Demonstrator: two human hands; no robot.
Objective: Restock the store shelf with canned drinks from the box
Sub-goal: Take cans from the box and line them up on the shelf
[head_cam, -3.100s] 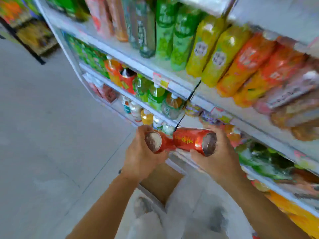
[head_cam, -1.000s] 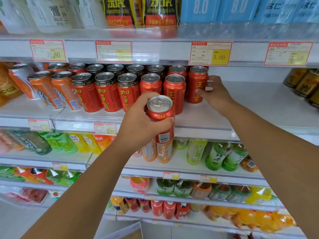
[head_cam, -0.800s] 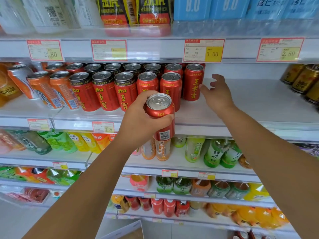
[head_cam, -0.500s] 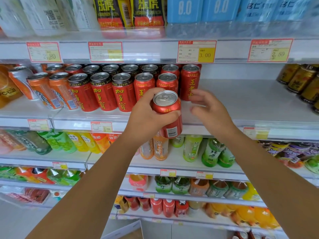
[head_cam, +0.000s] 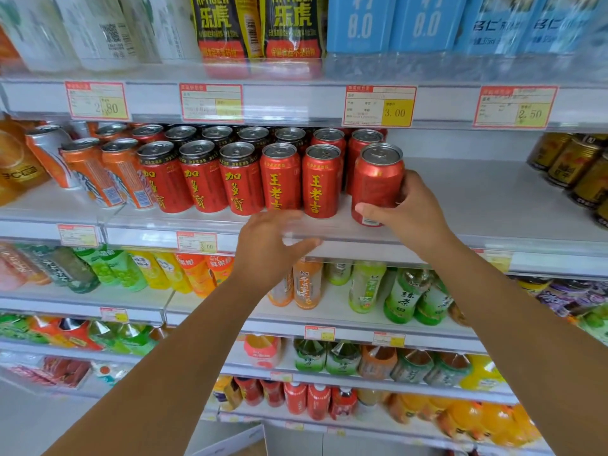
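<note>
Roughly part-way thru, by my read. Far left on the middle shelf (head_cam: 477, 199) sat three orange cans (head_cam: 85, 169) in front. Then came the red cans (head_cam: 241, 177): five in the front row, three w/ one label and two w/ another, plus approx eight tops showing behind them. Low down, only a corner of the box (head_cam: 237, 439) showed, so I couldn't tell how many cans were left in it. Your left hand (head_cam: 269, 248) hovered at the shelf lip, blurred, fingers loose and spread, nothing in it. Next was the can (head_cam: 378, 179) being shelved: upright at the shelf's front edge, just beside the right end of the front row. Your right hand (head_cam: 414, 209) was wrapped round its lower half; whether its base was down yet, I couldn't tell. Right of that the shelf ran bare to a cluster of gold cans (head_cam: 575, 166), at least four, cut off by the frame edge. So one can was going in, and the gap looked to need many more.
</note>
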